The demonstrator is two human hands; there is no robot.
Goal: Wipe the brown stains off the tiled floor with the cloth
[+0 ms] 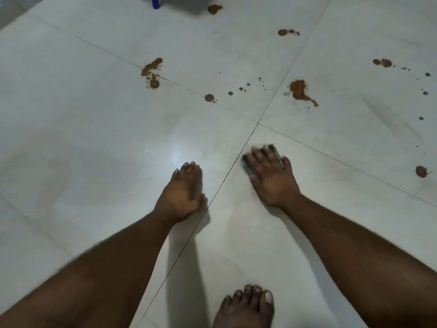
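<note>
Pale tiled floor (94, 129) fills the view. Several brown stains lie across its far half: a long one (152, 72) at left, a large one (299, 90) right of centre, a small round one (209, 97), and one at the right edge (421, 171). My right hand (272, 176) lies with spread, straight fingers pressing a dark cloth (246, 164) onto the floor; only the cloth's edges peek out around the fingers. My left hand (184, 192) rests flat on the tile beside it, holding nothing. Both hands are well short of the stains.
Small dark droplets (241, 89) dot the floor among the stains. A blue object (155, 3) and a dark shadowed shape stand at the top edge. My bare foot (246, 308) is planted at the bottom of the view. Dark grout lines cross near the right hand.
</note>
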